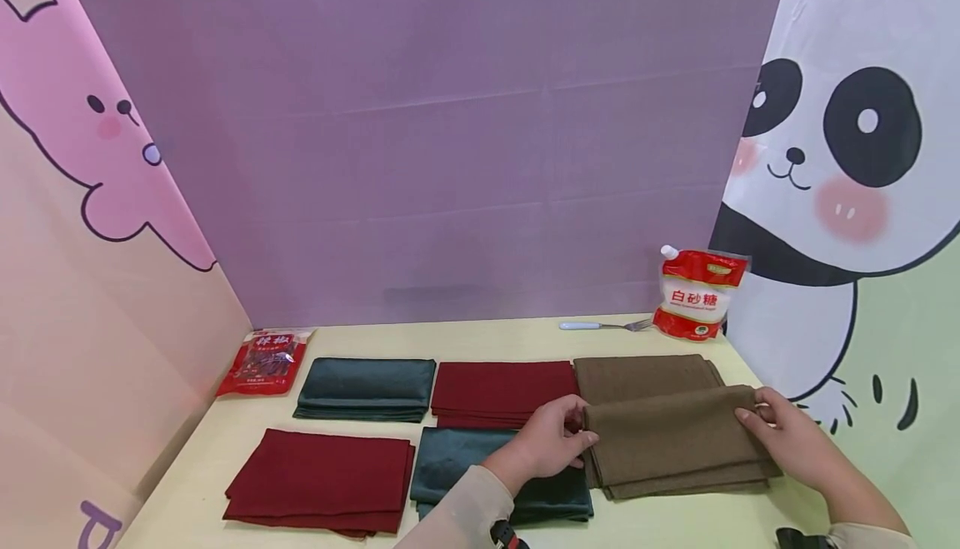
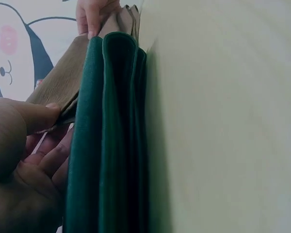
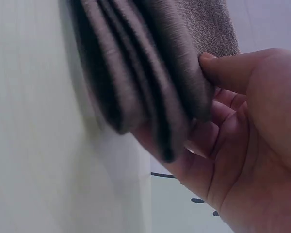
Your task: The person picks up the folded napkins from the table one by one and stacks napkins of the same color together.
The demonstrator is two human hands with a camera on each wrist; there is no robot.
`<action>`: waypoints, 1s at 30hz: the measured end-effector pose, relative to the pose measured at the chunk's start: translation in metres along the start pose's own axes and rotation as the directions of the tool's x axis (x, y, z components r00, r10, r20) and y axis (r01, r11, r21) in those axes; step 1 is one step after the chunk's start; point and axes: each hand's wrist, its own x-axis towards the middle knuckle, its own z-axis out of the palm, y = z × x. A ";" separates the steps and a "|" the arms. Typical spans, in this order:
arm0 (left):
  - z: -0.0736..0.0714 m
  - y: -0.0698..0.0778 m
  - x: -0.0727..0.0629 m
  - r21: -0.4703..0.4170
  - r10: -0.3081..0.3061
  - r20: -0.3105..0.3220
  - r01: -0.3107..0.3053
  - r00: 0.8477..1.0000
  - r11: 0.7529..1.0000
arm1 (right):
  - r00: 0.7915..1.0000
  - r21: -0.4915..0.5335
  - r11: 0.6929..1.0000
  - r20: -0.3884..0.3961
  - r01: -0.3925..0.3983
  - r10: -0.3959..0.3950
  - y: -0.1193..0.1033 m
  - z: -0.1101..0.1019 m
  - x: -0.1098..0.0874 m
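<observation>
A folded brown cloth [image 1: 675, 436] lies at the near right of the table, its back edge overlapping another folded brown cloth [image 1: 645, 376]. My left hand [image 1: 543, 442] pinches its left side between thumb and fingers, above a folded dark green cloth [image 1: 480, 449]. At the opposite side, my right hand [image 1: 797, 441] grips the right edge, thumb on top. In the right wrist view the brown cloth's [image 3: 172, 63] stacked folds hang by the right palm, fingers partly hidden beneath. The left wrist view has the green cloth [image 2: 87, 126] beside the left hand [image 2: 24, 150].
A folded red cloth [image 1: 322, 482] lies near left. Behind are another green cloth [image 1: 365, 386] and a red one [image 1: 502, 389]. A red chili packet [image 1: 264, 363] sits far left; a fork [image 1: 600, 326] and a sugar pouch [image 1: 696, 295] are at the back right.
</observation>
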 end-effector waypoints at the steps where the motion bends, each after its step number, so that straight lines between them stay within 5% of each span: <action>1: 0.000 0.000 0.000 -0.008 -0.002 0.008 0.002 1.000 1.000 | 1.000 0.002 1.000 -0.006 0.004 -0.004 -0.001 0.000 0.000; 8: 0.002 -0.001 0.001 -0.041 -0.011 0.040 0.013 0.999 0.999 | 0.999 0.057 0.998 -0.039 0.019 -0.016 -0.006 0.003 -0.002; 17: 0.006 -0.002 0.005 -0.132 0.012 0.064 -0.003 0.998 0.991 | 1.000 0.150 0.989 0.025 -0.015 0.012 -0.007 0.004 0.000; 24: 0.010 0.000 0.004 -0.120 -0.048 0.018 0.050 0.999 0.992 | 0.997 0.266 0.961 -0.008 0.081 -0.082 -0.007 0.008 -0.003; 30: 0.009 0.001 0.004 -0.085 0.011 -0.029 -0.014 1.000 0.996 | 0.985 0.262 0.951 -0.101 0.163 -0.141 -0.007 0.010 -0.004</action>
